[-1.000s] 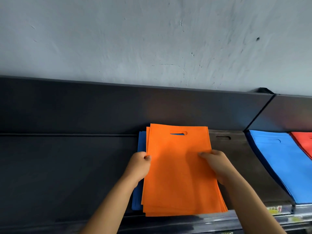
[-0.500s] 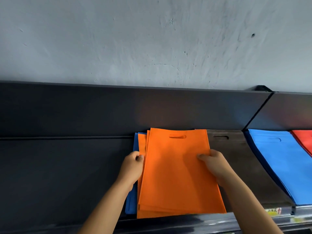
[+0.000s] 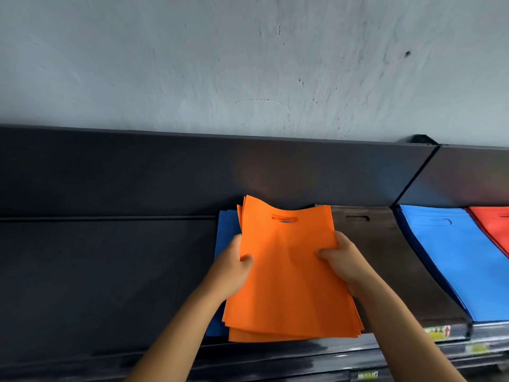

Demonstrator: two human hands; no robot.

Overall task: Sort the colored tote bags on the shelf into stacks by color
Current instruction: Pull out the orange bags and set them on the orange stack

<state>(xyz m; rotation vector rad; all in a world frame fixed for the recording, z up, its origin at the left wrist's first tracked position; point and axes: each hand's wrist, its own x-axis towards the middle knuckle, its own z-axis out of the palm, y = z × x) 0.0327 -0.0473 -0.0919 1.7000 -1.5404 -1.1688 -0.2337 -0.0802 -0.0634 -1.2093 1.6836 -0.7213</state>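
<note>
A stack of orange tote bags (image 3: 289, 274) lies on the dark shelf (image 3: 110, 271), with its far edge bowed upward. My left hand (image 3: 234, 268) grips the stack's left edge, thumb on top. On the right edge, my right hand (image 3: 340, 260) grips the stack, thumb on top as well. Under the orange stack lies a blue bag (image 3: 224, 238), showing only along the left side and through the handle slot. A brown bag stack (image 3: 385, 260) lies just right of the orange one.
Further right sit a blue bag stack (image 3: 451, 257) and a red bag stack (image 3: 493, 230) past a shelf divider (image 3: 413, 183). A grey wall (image 3: 248, 64) rises behind. Price labels (image 3: 438, 332) line the shelf's front edge.
Both hands have closed tighter on the orange stack's side edges and squeezed it inward, so its far edge has lifted and bowed. The bags that were fanned out to the left are drawn back together.
</note>
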